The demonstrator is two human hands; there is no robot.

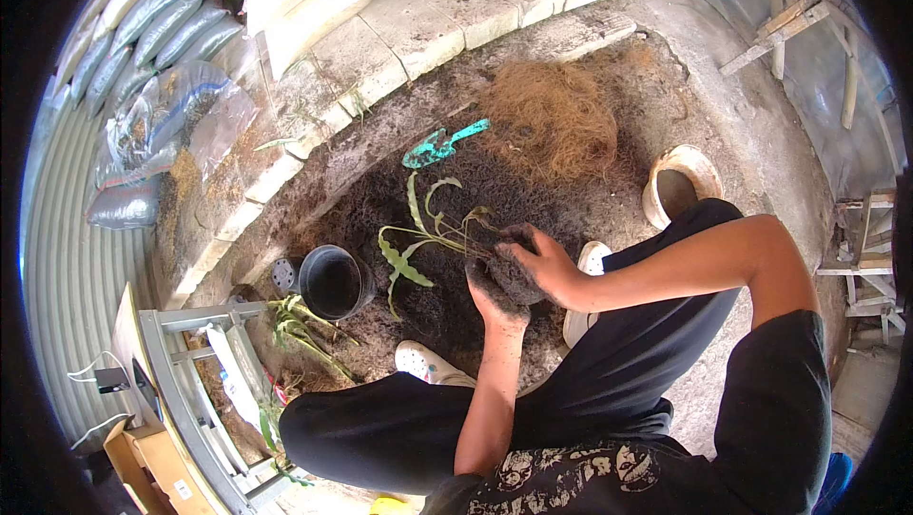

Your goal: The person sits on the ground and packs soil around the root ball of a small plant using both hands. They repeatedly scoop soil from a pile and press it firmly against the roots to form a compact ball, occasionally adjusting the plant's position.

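Between my two soil-covered hands sits a dark root ball of a leafy plant. My left hand cups it from below and the left, while my right hand presses against its upper right side. The plant's thin stems and long, notched green leaves lean out to the left; one leaf near the stem base looks brown and withered. Beneath the hands spreads a heap of dark potting soil. A turquoise hand trowel, smeared with soil, lies on the heap's far side.
Brown coconut fibre is piled beyond the soil. A black plastic pot stands at left, near cut leafy plants and a metal-framed stand. A dirty white bucket is by my right knee. Filled sacks lie on the concrete ledge.
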